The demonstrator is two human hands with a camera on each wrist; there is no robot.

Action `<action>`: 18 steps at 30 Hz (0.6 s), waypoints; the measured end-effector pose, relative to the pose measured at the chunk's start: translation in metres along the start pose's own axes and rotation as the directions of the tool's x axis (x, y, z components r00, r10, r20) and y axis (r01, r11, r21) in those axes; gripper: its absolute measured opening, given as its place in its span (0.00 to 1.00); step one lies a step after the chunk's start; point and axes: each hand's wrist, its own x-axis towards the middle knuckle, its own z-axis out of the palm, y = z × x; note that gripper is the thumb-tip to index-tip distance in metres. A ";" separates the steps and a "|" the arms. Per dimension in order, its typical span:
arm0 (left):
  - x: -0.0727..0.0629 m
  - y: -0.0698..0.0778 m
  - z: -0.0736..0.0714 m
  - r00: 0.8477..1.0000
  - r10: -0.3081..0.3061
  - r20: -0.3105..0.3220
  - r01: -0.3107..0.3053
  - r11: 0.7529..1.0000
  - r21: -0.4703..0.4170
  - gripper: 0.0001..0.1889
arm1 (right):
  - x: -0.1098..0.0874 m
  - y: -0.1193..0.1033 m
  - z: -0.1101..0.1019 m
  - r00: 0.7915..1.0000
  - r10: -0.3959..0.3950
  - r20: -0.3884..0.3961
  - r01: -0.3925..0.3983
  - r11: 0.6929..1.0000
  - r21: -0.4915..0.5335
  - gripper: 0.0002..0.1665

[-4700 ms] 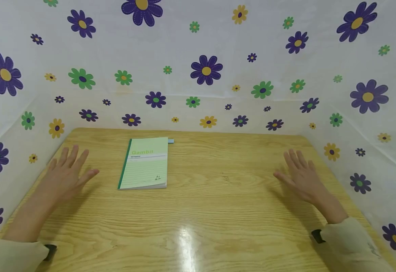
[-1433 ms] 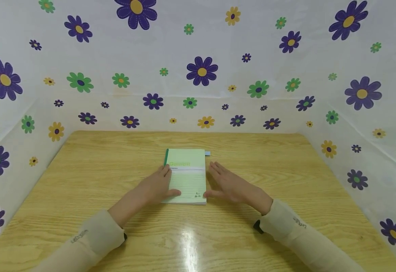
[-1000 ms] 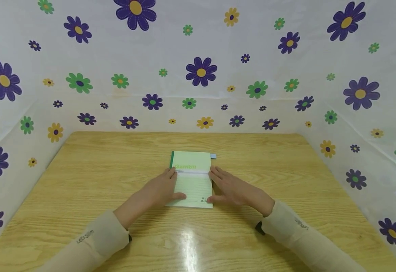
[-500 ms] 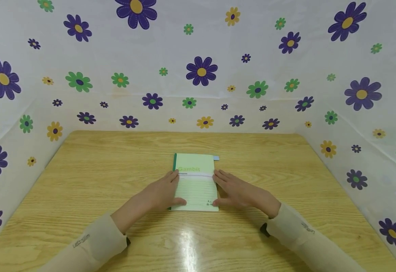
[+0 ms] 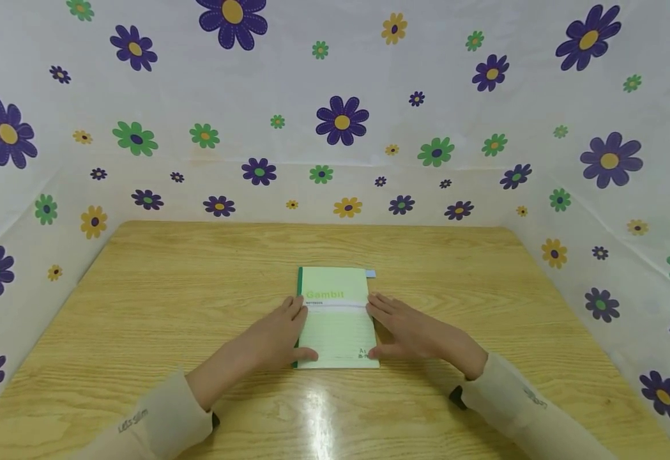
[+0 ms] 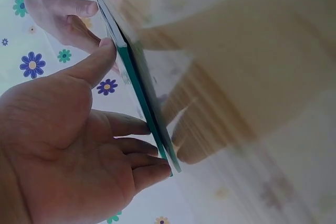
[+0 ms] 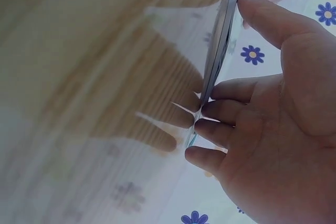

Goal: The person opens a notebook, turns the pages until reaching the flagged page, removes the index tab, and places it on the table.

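A pale green notebook [image 5: 337,332] with "Gambit" on its cover and a dark green spine lies flat near the middle of the wooden table. From its right edge, near the top, a light blue tab [image 5: 370,274] sticks out. My left hand [image 5: 274,335] touches the spine side with extended fingers, its thumb over the lower cover. On the opposite side my right hand [image 5: 421,335] has its fingertips along the page edge and its thumb at the lower corner. In the left wrist view the green spine [image 6: 140,90] meets the fingertips; the right wrist view shows the page edge [image 7: 219,45].
The wooden table [image 5: 168,275] has a glossy surface that reflects the hands and a light. White cloth walls [image 5: 254,83] with printed flowers enclose its back and both sides. Dark wrist straps [image 5: 457,397] show at the sleeve cuffs.
At first both hands were apart at the sides with the notebook at left. The notebook has since slid right to between the hands, then a little closer to me, both hands moving along with it.
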 end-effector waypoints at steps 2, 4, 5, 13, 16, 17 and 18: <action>-0.002 0.002 0.001 1.000 0.003 0.000 -0.003 1.000 0.003 0.48 | -0.003 0.000 0.000 1.000 -0.012 -0.003 0.012 1.000 -0.008 0.55; -0.004 0.005 0.001 1.000 0.005 0.004 -0.005 1.000 0.008 0.48 | -0.005 0.000 0.000 1.000 -0.020 -0.005 0.020 1.000 -0.006 0.54; -0.004 0.006 0.001 1.000 0.006 0.008 -0.006 1.000 0.009 0.48 | -0.006 0.000 0.001 1.000 -0.029 -0.008 0.029 1.000 -0.003 0.54; -0.009 0.016 0.003 1.000 -0.005 0.010 0.005 1.000 0.025 0.49 | -0.015 -0.003 0.001 0.999 -0.042 -0.019 0.042 0.999 0.007 0.54; -0.011 0.018 0.003 1.000 -0.007 0.017 0.007 1.000 0.021 0.49 | -0.018 -0.004 0.001 0.999 -0.038 -0.015 0.038 0.999 -0.001 0.55; -0.012 0.019 0.003 1.000 -0.007 0.020 0.007 1.000 0.016 0.49 | -0.019 -0.004 0.002 0.999 -0.040 -0.015 0.039 0.999 -0.002 0.55; -0.013 0.019 0.002 1.000 -0.004 0.022 0.004 1.000 0.019 0.49 | -0.020 -0.004 0.002 0.999 -0.037 -0.014 0.037 0.999 -0.001 0.55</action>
